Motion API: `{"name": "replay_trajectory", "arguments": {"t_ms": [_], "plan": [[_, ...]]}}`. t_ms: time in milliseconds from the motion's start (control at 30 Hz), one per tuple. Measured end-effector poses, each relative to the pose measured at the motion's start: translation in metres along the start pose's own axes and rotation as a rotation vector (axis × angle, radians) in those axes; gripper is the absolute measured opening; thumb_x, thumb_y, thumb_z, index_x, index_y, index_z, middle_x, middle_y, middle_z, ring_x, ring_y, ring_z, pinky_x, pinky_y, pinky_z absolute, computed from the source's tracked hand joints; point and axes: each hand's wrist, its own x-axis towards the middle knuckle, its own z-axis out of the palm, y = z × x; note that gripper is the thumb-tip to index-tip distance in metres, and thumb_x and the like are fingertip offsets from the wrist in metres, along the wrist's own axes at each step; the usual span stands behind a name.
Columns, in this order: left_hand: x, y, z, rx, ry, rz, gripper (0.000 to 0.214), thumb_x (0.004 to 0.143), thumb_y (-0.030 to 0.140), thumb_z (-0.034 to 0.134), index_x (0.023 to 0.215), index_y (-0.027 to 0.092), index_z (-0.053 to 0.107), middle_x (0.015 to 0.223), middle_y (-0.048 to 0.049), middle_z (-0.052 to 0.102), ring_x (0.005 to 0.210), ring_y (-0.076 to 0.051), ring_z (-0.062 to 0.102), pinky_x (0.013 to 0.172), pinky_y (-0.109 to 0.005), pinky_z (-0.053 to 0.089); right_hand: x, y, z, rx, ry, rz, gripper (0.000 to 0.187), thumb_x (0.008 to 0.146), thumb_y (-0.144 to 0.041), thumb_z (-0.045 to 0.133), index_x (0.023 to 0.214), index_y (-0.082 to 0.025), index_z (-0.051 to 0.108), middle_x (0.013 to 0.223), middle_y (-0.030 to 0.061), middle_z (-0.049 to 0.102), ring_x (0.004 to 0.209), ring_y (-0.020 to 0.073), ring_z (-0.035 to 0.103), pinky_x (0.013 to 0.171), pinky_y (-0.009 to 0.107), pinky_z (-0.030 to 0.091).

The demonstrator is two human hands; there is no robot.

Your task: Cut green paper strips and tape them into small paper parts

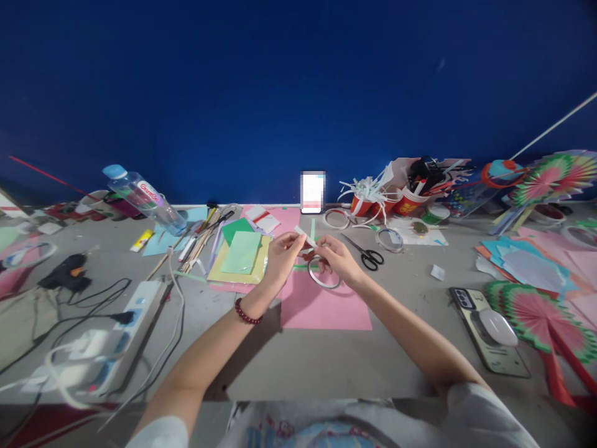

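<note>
Both hands meet above a pink paper sheet (326, 311) at the middle of the table. My left hand (283, 260) is closed, its thumb and fingertips pinching one end of a short white strip of tape (304, 236). My right hand (337, 259) pinches the other end of the strip. A thin roll of white tape (323, 285) hangs at the curled fingers of my right hand, over the pink sheet; whether the strip is joined to it I cannot tell. Just behind the hands, thin green paper strips (313, 226) lie on the table.
Black scissors (372, 259) and another tape roll (390, 240) lie to the right. Stacked coloured papers (240, 252) are on the left, near a power strip (133, 336) with cables. A lit phone (312, 193) leans on the blue wall. Paper fans (550, 320) sit far right.
</note>
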Motion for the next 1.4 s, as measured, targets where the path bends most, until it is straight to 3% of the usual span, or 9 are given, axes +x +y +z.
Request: {"name": "replay_trajectory", "arguments": {"t_ms": [400,767,1067,1200,1400], "plan": [[-0.002,0.002,0.002,-0.041,0.019,-0.068,0.032,0.07,0.045,0.073,0.065,0.016,0.06,0.06,0.0014,0.06,0.056,-0.013,0.063,0.059,-0.026,0.056,0.003,0.006,-0.002,-0.016,-0.017,0.012,0.026,0.077,-0.042,0.06,0.078,-0.022,0.044,0.048,-0.0082,0.054,0.038,0.0091,0.049,0.038,0.019,0.029],[0.0,0.0,0.0,-0.008,0.038,-0.082,0.029,0.07,0.041,0.07,0.061,0.017,0.056,0.058,0.0022,0.056,0.054,-0.012,0.06,0.051,-0.022,0.05,0.005,0.006,-0.007,0.011,-0.072,0.052,0.033,0.076,-0.047,0.064,0.086,-0.022,0.045,0.057,-0.0053,0.063,0.04,0.0086,0.052,0.037,0.016,0.03],[-0.002,0.002,0.0,0.012,-0.035,-0.106,0.029,0.075,0.043,0.068,0.066,0.017,0.057,0.06,0.0015,0.06,0.061,-0.014,0.066,0.057,-0.022,0.053,0.002,0.0,-0.008,0.081,-0.108,0.063,0.024,0.071,-0.027,0.052,0.093,-0.022,0.043,0.046,-0.0105,0.052,0.038,0.0128,0.054,0.034,0.019,0.036],[-0.002,0.004,-0.002,0.065,-0.09,-0.067,0.027,0.075,0.043,0.069,0.077,0.016,0.065,0.069,-0.0013,0.065,0.066,-0.014,0.065,0.059,-0.022,0.053,-0.002,0.001,-0.013,-0.035,-0.047,-0.02,0.025,0.072,-0.023,0.049,0.096,-0.023,0.044,0.051,-0.0107,0.051,0.034,0.011,0.05,0.032,0.019,0.032],[-0.003,0.006,0.0,0.025,-0.236,-0.059,0.026,0.073,0.039,0.071,0.083,0.016,0.065,0.072,-0.0024,0.066,0.062,-0.012,0.064,0.059,-0.023,0.052,-0.012,0.001,-0.025,-0.37,0.103,-0.305,0.029,0.073,-0.015,0.05,0.101,-0.021,0.05,0.079,-0.0031,0.062,0.04,0.0045,0.043,0.044,0.02,0.035]]}}
